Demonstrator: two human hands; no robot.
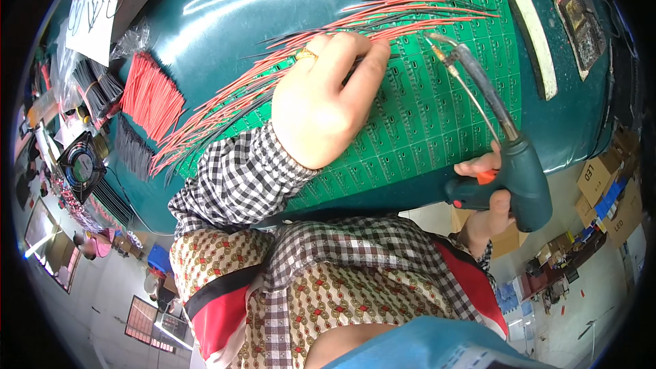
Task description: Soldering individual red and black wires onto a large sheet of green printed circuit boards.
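Observation:
My right hand (488,205) is closed around the dark green grip of a soldering gun (523,174) with an orange-red trigger. Its bent metal tube and thin feed tube run up to the tip (432,39), close over the green circuit board panel (410,133). My left hand (328,96), wearing a ring, rests over the panel with its fingers curled and pinched on a wire; the fingertips are partly hidden. Red and black wires (225,109) fan across the panel's far side, passing under the left hand.
Bundles of red wires (150,92) and black wires (134,147) lie at the left of the green table mat (225,34). Beyond them stands a small black fan (80,166). A pale curved strip (525,20) and a dirty metal tray (581,24) are at the right.

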